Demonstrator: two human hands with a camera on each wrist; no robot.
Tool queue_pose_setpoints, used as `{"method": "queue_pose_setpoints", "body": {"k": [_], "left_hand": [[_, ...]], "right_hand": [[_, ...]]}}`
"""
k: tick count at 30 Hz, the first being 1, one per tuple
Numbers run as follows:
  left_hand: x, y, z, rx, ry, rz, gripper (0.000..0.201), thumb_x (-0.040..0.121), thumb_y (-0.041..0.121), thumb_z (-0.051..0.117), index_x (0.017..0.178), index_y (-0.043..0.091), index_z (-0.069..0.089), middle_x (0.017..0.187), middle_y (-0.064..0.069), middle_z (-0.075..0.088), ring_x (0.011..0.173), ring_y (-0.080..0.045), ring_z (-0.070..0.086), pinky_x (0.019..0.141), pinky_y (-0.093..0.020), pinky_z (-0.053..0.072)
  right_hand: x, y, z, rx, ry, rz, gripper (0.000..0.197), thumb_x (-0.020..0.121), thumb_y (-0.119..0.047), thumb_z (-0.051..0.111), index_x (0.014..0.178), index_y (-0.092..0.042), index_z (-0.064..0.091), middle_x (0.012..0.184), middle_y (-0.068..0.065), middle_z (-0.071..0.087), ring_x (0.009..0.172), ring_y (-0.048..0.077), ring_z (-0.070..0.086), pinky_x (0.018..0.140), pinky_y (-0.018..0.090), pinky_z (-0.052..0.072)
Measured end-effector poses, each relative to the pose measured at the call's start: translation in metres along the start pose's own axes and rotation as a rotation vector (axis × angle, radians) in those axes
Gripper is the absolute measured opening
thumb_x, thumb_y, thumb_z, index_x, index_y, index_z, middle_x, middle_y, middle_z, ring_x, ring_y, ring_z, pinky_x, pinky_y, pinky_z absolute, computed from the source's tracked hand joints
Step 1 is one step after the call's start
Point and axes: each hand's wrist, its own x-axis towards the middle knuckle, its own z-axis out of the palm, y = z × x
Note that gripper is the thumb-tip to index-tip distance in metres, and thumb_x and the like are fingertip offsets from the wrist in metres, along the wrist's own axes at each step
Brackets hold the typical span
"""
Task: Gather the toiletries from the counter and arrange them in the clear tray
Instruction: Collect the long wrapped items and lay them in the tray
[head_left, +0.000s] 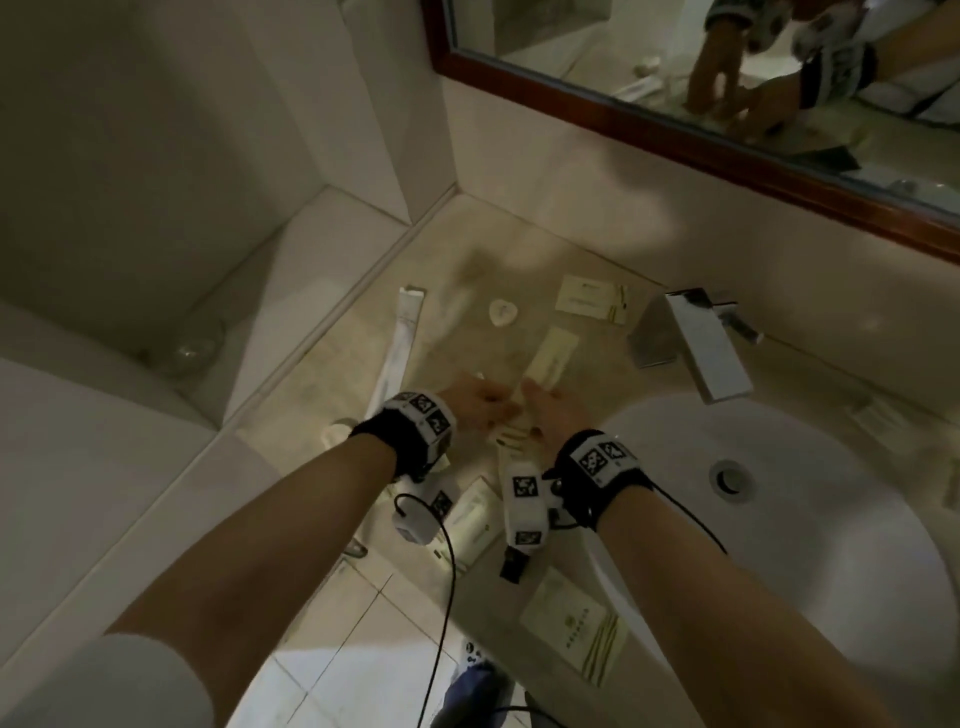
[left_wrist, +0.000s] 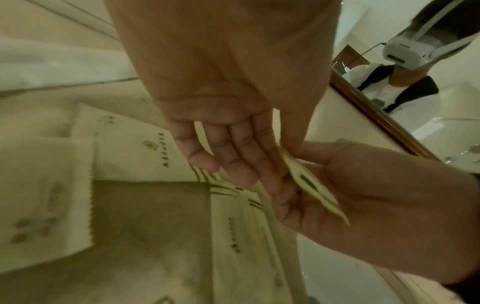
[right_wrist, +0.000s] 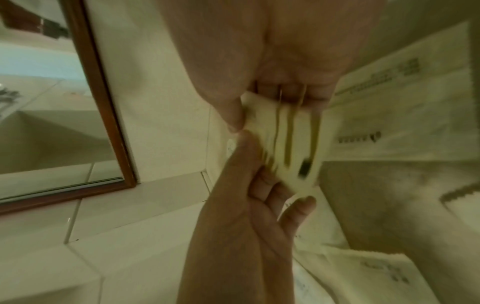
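Over the beige counter my two hands meet on one cream sachet with dark stripes. My left hand pinches it between thumb and fingers, as does my right hand; the sachet is seen edge-on in the left wrist view. More toiletries lie around: a long white wrapped packet, a small round soap, and cream sachets. A faint glassy blur sits behind the hands; I cannot tell whether it is the clear tray.
A chrome faucet and a white basin fill the right side. A wood-framed mirror hangs on the back wall. A clear glass stands on the white ledge at left. The counter's front edge drops to a tiled floor.
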Motion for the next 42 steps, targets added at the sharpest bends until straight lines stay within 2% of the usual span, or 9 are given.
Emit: {"method": "queue_pose_setpoints", "body": {"k": [2, 5, 10, 15, 23, 29, 32, 38, 42], "left_hand": [[0.001, -0.016, -0.008, -0.115, 0.21, -0.072, 0.023, 0.093, 0.031, 0.051, 0.086, 0.012, 0.061, 0.078, -0.005, 0.058, 0.088, -0.027, 0.061, 0.08, -0.038, 0.045], [0.003, -0.045, -0.027, 0.173, 0.686, -0.395, 0.031, 0.09, 0.03, 0.051, 0.112, 0.009, 0.056, 0.108, -0.01, 0.058, 0.105, -0.028, 0.055, 0.09, -0.035, 0.045], [0.008, -0.085, -0.036, 0.298, 0.687, -0.658, 0.047, 0.093, 0.028, 0.045, 0.133, 0.004, 0.037, 0.133, -0.018, 0.04, 0.123, -0.035, 0.038, 0.105, -0.043, 0.031], [0.008, -0.078, -0.038, 0.179, 0.66, -0.453, 0.043, 0.093, 0.024, 0.037, 0.136, 0.026, 0.039, 0.126, -0.014, 0.051, 0.116, -0.035, 0.044, 0.101, -0.046, 0.038], [-0.025, -0.014, -0.016, -0.14, 0.66, 0.002, 0.022, 0.099, 0.027, 0.039, 0.104, 0.006, 0.043, 0.089, -0.013, 0.053, 0.075, -0.027, 0.053, 0.064, -0.032, 0.038], [-0.07, 0.033, 0.027, 0.063, 0.386, 0.274, 0.021, 0.099, 0.022, 0.041, 0.106, 0.004, 0.045, 0.088, -0.008, 0.051, 0.079, -0.022, 0.051, 0.061, -0.027, 0.037], [-0.086, 0.052, 0.054, 0.1, 0.329, 0.377, 0.022, 0.098, 0.023, 0.042, 0.101, 0.002, 0.047, 0.092, -0.019, 0.058, 0.086, -0.031, 0.059, 0.073, -0.036, 0.045], [-0.118, 0.085, 0.116, 0.477, 0.248, 0.668, 0.05, 0.096, 0.048, 0.025, 0.08, 0.01, 0.052, 0.07, -0.01, 0.057, 0.066, -0.028, 0.056, 0.07, -0.039, 0.05], [-0.133, 0.107, 0.176, 0.588, -0.039, 0.679, 0.03, 0.1, 0.034, 0.031, 0.093, 0.009, 0.045, 0.074, -0.008, 0.054, 0.069, -0.024, 0.053, 0.068, -0.039, 0.045]], "right_hand": [[0.003, 0.003, 0.002, -0.052, 0.077, -0.006, 0.048, 0.089, -0.045, 0.05, 0.124, -0.014, 0.055, 0.122, 0.006, 0.06, 0.106, 0.029, 0.058, 0.098, 0.042, 0.047], [0.005, 0.009, -0.002, -0.03, 0.131, -0.022, 0.043, 0.091, -0.037, 0.052, 0.124, -0.008, 0.054, 0.119, 0.01, 0.06, 0.097, 0.025, 0.056, 0.089, 0.033, 0.046], [0.006, 0.02, -0.026, 0.038, 0.153, -0.018, 0.035, 0.095, -0.023, 0.051, 0.123, -0.003, 0.052, 0.111, 0.011, 0.06, 0.089, 0.023, 0.054, 0.079, 0.032, 0.045], [0.002, 0.025, -0.039, -0.014, 0.172, -0.01, 0.039, 0.095, -0.022, 0.049, 0.127, 0.001, 0.048, 0.119, 0.017, 0.057, 0.101, 0.029, 0.055, 0.08, 0.03, 0.043], [-0.027, -0.003, -0.017, 0.116, 0.049, -0.051, 0.016, 0.092, -0.019, 0.045, 0.086, -0.011, 0.058, 0.096, 0.009, 0.058, 0.093, 0.025, 0.054, 0.084, 0.038, 0.047], [-0.065, -0.016, -0.018, 0.303, 0.026, -0.095, 0.023, 0.096, -0.017, 0.038, 0.091, -0.009, 0.059, 0.082, 0.006, 0.055, 0.08, 0.023, 0.055, 0.082, 0.039, 0.047], [-0.094, -0.008, -0.035, 0.305, 0.131, -0.147, 0.035, 0.097, -0.015, 0.034, 0.12, 0.005, 0.052, 0.077, 0.001, 0.052, 0.079, 0.021, 0.054, 0.095, 0.044, 0.046], [-0.146, 0.046, -0.088, 0.496, 0.385, -0.124, 0.049, 0.084, -0.02, 0.039, 0.131, -0.007, 0.042, 0.119, 0.019, 0.058, 0.1, 0.034, 0.06, 0.07, 0.037, 0.053], [-0.185, 0.094, -0.123, 0.551, 0.5, -0.108, 0.039, 0.092, -0.017, 0.037, 0.126, -0.001, 0.048, 0.109, 0.015, 0.059, 0.086, 0.028, 0.06, 0.074, 0.036, 0.05]]}}
